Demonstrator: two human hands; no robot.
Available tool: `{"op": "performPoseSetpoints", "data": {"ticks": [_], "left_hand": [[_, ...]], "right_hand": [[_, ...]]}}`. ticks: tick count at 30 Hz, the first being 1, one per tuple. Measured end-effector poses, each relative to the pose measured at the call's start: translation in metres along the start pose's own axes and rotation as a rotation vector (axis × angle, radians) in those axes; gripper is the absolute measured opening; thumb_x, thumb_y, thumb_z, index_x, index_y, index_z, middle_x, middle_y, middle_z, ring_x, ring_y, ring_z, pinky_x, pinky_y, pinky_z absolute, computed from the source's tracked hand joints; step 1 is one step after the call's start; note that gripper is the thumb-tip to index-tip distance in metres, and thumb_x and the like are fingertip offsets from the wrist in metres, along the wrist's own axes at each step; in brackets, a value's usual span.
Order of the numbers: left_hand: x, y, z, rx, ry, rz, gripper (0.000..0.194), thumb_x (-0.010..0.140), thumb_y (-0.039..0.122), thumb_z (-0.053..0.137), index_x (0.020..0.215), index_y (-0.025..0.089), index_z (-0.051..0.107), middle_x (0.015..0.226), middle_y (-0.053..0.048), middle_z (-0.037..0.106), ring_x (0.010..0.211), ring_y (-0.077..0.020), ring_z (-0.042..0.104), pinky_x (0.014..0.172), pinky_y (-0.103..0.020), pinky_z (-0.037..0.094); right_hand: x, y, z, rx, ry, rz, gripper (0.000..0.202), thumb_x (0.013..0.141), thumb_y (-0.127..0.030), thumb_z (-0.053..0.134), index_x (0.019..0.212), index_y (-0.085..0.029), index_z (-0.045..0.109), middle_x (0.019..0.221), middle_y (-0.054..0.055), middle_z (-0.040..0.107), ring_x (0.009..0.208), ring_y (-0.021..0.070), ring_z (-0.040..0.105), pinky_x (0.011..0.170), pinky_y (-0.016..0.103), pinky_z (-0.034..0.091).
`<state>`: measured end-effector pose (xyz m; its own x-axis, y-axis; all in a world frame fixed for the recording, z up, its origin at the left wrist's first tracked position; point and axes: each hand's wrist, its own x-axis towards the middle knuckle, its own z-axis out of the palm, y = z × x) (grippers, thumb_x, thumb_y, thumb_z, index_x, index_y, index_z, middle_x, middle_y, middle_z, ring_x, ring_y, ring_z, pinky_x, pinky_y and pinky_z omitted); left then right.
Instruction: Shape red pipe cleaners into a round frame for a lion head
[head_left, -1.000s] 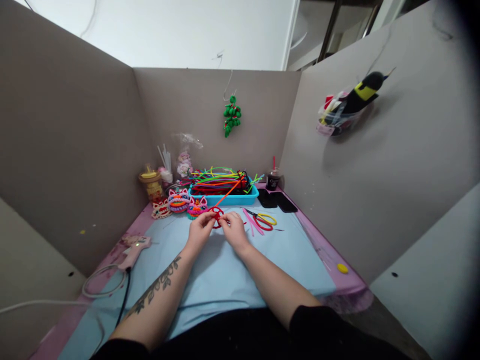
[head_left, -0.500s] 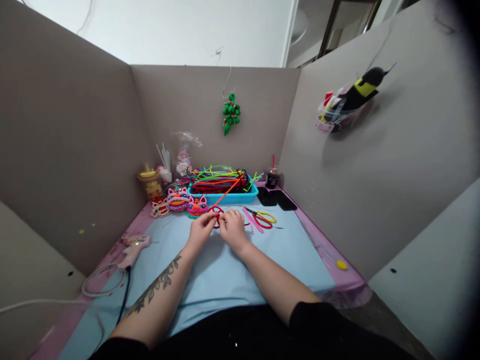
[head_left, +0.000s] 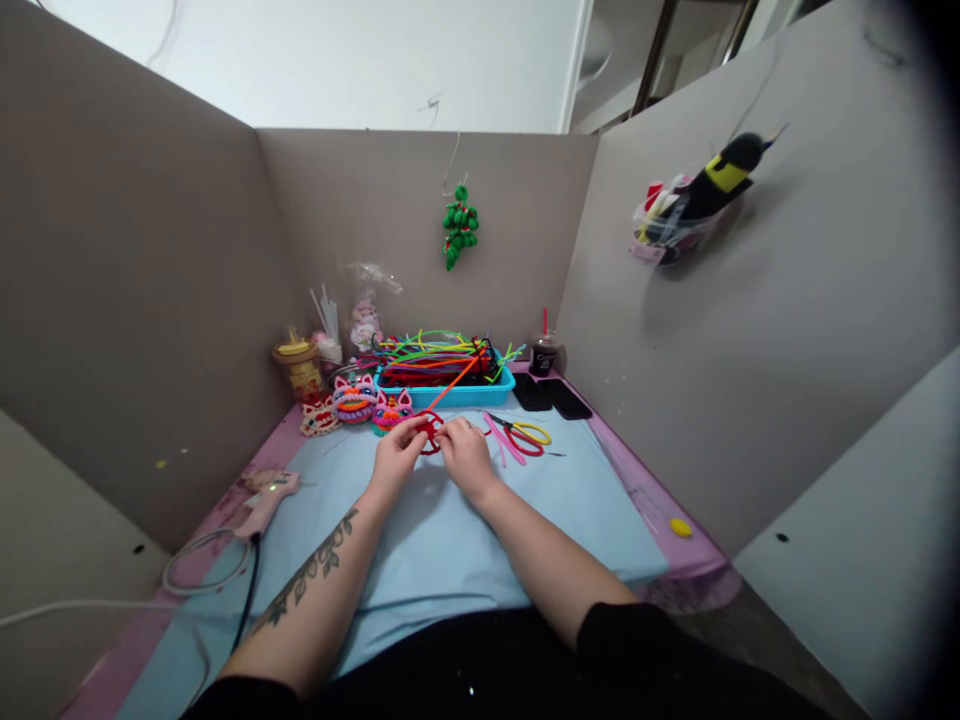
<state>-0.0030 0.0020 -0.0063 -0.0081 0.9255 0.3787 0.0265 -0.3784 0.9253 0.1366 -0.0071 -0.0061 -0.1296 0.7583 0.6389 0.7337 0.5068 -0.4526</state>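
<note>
While the left hand (head_left: 397,458) and the right hand (head_left: 466,458) pinch a round, red, fuzzy wire shape (head_left: 431,432) between them, a long, bright blue plastic tray (head_left: 459,397) sits behind it at the back of the worktop (head_left: 694,562). The tray is full of thin, bendy, fuzzy sticks (head_left: 435,352) in green, yellow, red, purple and more. One straight orange stick (head_left: 454,383) slants from the tray down to near the red shape.

Right of the tray, a see-through plastic cup (head_left: 544,357) has a dark drink and a red straw in it. Far left, there is a yellow and brown cup (head_left: 304,378) with a lid. Thin white sticks (head_left: 326,312) poke up near it. On the right wall, a see-through plastic holder (head_left: 664,238) hangs with a black and yellow thing (head_left: 724,180) in it.

Compared with the picture just before, a bit more red shows between the fingertips. Both hands still grip the red shape over the light blue cloth (head_left: 555,530). The tray and cups stay in the same spots, and the whole view has moved only a tiny bit.
</note>
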Motion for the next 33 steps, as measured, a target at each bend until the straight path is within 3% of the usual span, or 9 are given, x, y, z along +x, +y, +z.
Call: {"op": "performPoseSetpoints", "data": {"ticks": [11, 19, 27, 33], "left_hand": [[-0.002, 0.001, -0.001, 0.131, -0.020, 0.017, 0.031, 0.068, 0.030, 0.066, 0.094, 0.013, 0.067, 0.085, -0.008, 0.070, 0.073, -0.0182, 0.064, 0.067, -0.028, 0.051], [-0.002, 0.002, 0.000, 0.038, -0.034, -0.021, 0.038, 0.064, 0.032, 0.070, 0.097, 0.013, 0.066, 0.081, -0.007, 0.070, 0.071, -0.0180, 0.064, 0.067, -0.029, 0.051], [0.005, -0.005, -0.007, -0.075, 0.039, -0.097, 0.044, 0.063, 0.033, 0.073, 0.101, 0.012, 0.064, 0.085, -0.008, 0.070, 0.075, -0.0170, 0.063, 0.068, -0.027, 0.048], [0.008, -0.006, -0.011, -0.106, 0.084, -0.143, 0.047, 0.060, 0.033, 0.074, 0.101, 0.012, 0.064, 0.081, -0.007, 0.070, 0.072, -0.0167, 0.063, 0.066, -0.026, 0.047]], "right_hand": [[-0.001, 0.003, 0.002, -0.021, 0.016, -0.025, 0.011, 0.085, -0.019, 0.048, 0.083, -0.020, 0.058, 0.086, 0.005, 0.061, 0.087, 0.0194, 0.051, 0.075, 0.031, 0.035], [0.003, 0.008, -0.001, 0.012, 0.017, -0.039, 0.010, 0.084, -0.021, 0.051, 0.084, -0.020, 0.060, 0.086, 0.004, 0.062, 0.088, 0.0193, 0.052, 0.080, 0.032, 0.035], [0.009, 0.025, -0.010, 0.013, 0.231, 0.021, 0.018, 0.083, -0.025, 0.053, 0.096, -0.018, 0.062, 0.099, 0.009, 0.055, 0.097, 0.0220, 0.046, 0.089, 0.035, 0.035], [0.012, 0.037, -0.008, 0.048, 0.225, 0.028, 0.021, 0.081, -0.016, 0.048, 0.098, -0.018, 0.061, 0.092, 0.008, 0.058, 0.090, 0.0214, 0.049, 0.084, 0.034, 0.039]]}}
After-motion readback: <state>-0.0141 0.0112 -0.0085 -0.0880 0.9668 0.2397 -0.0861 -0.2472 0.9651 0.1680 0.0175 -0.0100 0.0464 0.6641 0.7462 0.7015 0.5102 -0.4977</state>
